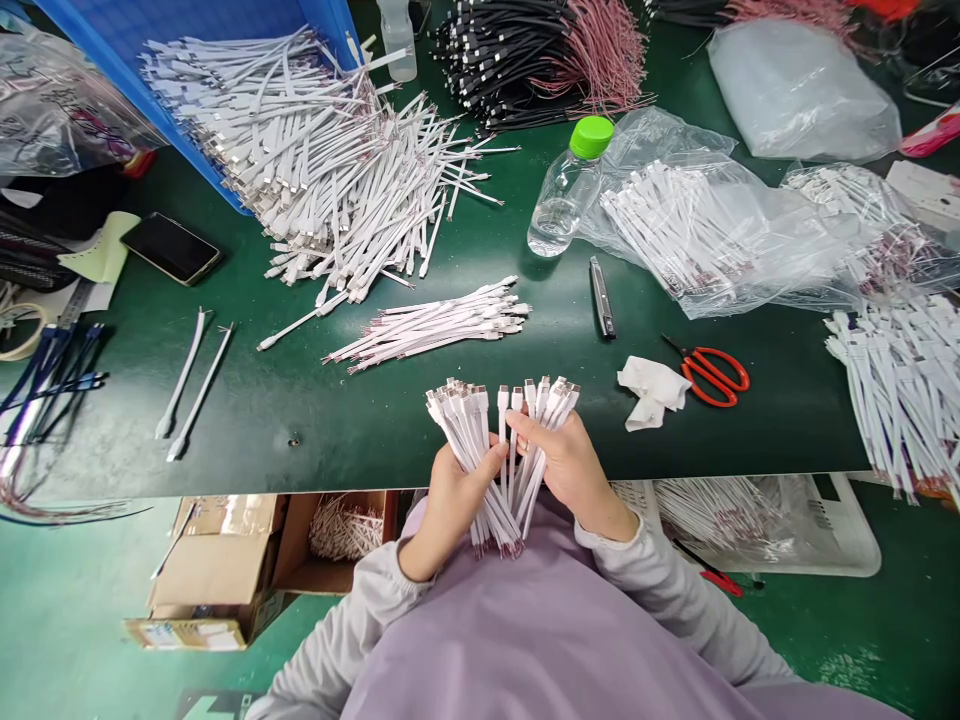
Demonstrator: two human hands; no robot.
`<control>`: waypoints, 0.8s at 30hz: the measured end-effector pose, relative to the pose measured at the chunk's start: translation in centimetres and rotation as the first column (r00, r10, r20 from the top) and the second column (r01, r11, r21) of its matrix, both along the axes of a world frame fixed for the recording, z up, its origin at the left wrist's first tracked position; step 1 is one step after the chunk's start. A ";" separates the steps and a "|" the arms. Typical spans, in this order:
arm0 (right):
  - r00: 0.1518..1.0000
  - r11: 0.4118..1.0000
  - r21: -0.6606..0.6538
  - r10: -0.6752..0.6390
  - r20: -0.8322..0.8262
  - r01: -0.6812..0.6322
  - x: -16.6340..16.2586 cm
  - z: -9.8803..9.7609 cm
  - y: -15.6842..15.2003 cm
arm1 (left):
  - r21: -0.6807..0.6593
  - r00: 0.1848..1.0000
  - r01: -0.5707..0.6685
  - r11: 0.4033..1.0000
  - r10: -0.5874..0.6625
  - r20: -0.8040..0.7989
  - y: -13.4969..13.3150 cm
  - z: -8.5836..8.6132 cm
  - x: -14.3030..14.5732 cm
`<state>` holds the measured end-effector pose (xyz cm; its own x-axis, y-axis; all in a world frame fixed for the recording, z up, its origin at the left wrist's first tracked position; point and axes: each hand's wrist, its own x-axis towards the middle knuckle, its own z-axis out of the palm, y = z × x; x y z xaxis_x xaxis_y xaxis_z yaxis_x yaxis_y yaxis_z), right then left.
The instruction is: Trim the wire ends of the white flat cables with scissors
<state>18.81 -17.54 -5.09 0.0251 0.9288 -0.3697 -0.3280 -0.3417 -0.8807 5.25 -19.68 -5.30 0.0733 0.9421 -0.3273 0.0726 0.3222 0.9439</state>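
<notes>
My left hand [454, 492] and my right hand [570, 465] are both closed round one fanned bunch of short white cables [501, 440], held at the near edge of the green table [390, 410]. The metal plug ends point away from me and the thin reddish wire ends hang toward my lap. A small loose bundle of the same white cables [435, 325] lies on the table just beyond my hands. Farther back left sits a big heap of white cables [322, 160], spilling out of a blue bin [112, 40].
Red-handled scissors [709, 373], a crumpled white tissue [651, 390], a utility knife [601, 297] and a green-capped bottle [566, 190] lie right of centre. Bags of cables [712, 235] fill the right side. A phone [171, 248] rests at left. Cardboard boxes [217, 570] stand below the table.
</notes>
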 end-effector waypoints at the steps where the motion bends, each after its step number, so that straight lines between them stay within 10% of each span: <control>1: 1.000 1.000 0.000 0.002 0.004 -0.002 0.0 0.0 0.0 | -0.001 1.000 0.000 1.000 0.000 0.000 0.0 0.0 0.0; 24: 0.999 0.998 -0.039 0.039 -0.008 -0.039 0.2 -0.1 0.0 | -0.030 0.999 0.010 0.999 -0.009 0.034 -0.2 0.2 -0.1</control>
